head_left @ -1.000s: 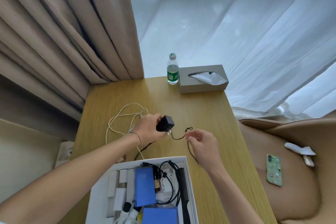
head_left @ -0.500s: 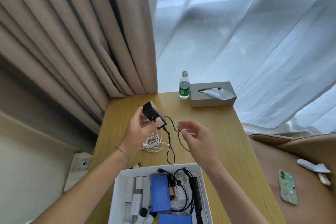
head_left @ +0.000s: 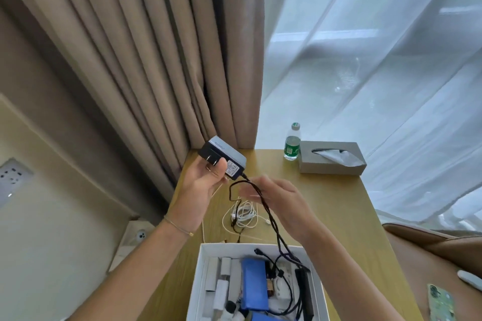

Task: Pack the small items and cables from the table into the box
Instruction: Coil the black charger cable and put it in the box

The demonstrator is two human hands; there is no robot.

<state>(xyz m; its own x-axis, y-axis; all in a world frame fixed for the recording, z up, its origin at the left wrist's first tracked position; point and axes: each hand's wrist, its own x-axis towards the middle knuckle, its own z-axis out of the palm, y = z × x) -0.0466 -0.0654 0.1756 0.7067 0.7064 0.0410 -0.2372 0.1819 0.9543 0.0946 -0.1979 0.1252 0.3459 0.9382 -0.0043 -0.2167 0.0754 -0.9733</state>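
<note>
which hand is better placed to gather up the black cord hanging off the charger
The right hand. It is open beside the black cord, which trails down to the box. The left hand already grips the charger.

right hand fingers blurred, box cropped

black adapter raised, cable dangling.
</note>
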